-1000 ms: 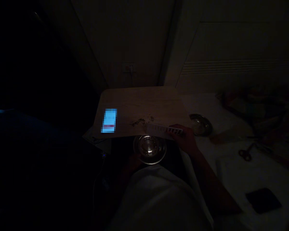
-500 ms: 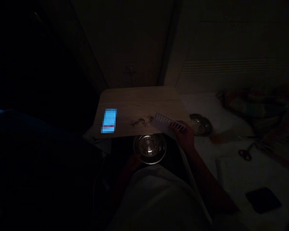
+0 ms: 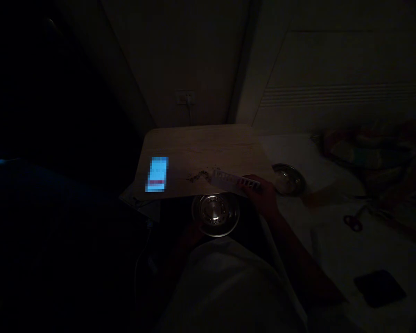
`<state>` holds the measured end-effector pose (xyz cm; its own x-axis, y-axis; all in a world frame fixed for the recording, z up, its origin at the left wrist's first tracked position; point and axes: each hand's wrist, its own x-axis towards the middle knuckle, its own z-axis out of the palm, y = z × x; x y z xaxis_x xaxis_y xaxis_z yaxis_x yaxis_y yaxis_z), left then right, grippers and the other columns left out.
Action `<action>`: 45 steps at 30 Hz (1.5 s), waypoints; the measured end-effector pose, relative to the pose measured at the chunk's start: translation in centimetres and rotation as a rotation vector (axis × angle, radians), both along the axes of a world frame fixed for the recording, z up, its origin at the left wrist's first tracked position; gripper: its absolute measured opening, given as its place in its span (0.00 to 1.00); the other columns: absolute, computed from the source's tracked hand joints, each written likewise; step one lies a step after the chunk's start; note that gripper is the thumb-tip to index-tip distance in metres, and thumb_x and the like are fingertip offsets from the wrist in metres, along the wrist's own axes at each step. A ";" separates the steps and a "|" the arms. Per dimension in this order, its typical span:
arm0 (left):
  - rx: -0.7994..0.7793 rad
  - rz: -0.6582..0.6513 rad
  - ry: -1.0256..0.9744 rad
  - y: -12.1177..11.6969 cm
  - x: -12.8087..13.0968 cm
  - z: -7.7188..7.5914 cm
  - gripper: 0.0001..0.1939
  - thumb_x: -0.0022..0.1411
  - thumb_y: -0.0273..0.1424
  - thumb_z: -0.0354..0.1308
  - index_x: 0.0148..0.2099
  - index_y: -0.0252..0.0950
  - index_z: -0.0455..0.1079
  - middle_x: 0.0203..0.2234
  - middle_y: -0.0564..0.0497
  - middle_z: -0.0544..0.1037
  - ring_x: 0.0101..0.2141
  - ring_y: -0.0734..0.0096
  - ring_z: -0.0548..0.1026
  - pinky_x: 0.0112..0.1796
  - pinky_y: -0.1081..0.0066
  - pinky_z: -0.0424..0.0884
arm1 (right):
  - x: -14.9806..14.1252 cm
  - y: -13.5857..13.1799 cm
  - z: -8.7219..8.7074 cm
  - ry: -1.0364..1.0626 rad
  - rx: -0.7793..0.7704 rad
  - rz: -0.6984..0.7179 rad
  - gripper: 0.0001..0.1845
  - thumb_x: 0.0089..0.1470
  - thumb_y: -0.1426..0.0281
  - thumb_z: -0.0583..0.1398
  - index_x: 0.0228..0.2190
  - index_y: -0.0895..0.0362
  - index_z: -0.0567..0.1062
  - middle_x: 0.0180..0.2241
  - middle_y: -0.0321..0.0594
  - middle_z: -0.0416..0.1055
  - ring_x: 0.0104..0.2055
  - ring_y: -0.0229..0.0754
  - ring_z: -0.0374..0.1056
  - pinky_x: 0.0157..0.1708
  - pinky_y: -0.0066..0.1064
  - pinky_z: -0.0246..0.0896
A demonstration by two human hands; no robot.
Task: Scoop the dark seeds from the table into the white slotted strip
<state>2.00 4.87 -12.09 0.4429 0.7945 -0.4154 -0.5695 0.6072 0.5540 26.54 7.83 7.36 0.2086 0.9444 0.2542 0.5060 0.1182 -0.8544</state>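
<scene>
A pale, stiff-looking slotted strip (image 3: 225, 181), a row of rectangular openings along its upper side, is at the near edge of the desk (image 3: 208, 138), just right of a scatter of dark specks (image 3: 201, 175). The right hand (image 3: 263, 196) grips its right end, fingers closed over the openings. The specks are fine and uneven, strewn in a ragged band across smooth, wood-grained board with rounded corners. Below the edge sits a round, shiny metal bowl (image 3: 231, 217), with more dark bits around its bright centre. The left hand (image 3: 196, 229) is at the bowl's left side, so deep in shadow that I cannot tell how its fingers are set.

At the desk's left, a glowing blue rectangle (image 3: 156, 175) is blurred into blocks. To the right, a second metal bowl (image 3: 293, 180) is partly hidden behind the desk's edge. Beyond it lie scissors (image 3: 352, 223), blades hard to make out, a flat dark square (image 3: 380, 288) and crumpled, multicoloured fabric (image 3: 364, 157), its folds lost in gloom. The far left is nearly black.
</scene>
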 end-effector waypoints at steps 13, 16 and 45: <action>0.028 -0.044 -0.082 0.0 0.4 2.7 0.25 0.48 0.27 0.60 0.52 0.33 0.70 0.52 0.45 0.71 0.60 0.50 0.56 0.59 0.55 0.48 | -0.2 -0.2 0.9 -0.096 0.061 0.066 0.09 0.51 0.66 0.60 0.32 0.56 0.77 0.31 0.39 0.77 0.31 0.41 0.71 0.31 0.29 0.65; 0.022 -0.052 -0.086 0.0 0.5 3.3 0.28 0.48 0.27 0.60 0.54 0.33 0.68 0.52 0.45 0.71 0.60 0.49 0.56 0.59 0.55 0.49 | -0.3 -0.2 1.0 -0.087 0.061 0.080 0.09 0.51 0.66 0.60 0.32 0.56 0.77 0.32 0.39 0.77 0.32 0.42 0.72 0.33 0.31 0.65; -0.082 -0.001 -0.058 0.4 0.4 2.1 0.27 0.46 0.31 0.60 0.51 0.32 0.67 0.46 0.45 0.75 0.59 0.47 0.56 0.57 0.58 0.51 | 3.4 -1.3 0.7 -0.025 0.099 -0.287 0.10 0.44 0.64 0.63 0.29 0.57 0.76 0.25 0.37 0.73 0.27 0.40 0.68 0.27 0.31 0.62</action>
<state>2.37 5.28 -9.99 0.4691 0.7586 -0.4522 -0.5986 0.6496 0.4687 29.99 6.56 8.06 0.4557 0.8181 0.3507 0.5513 0.0499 -0.8328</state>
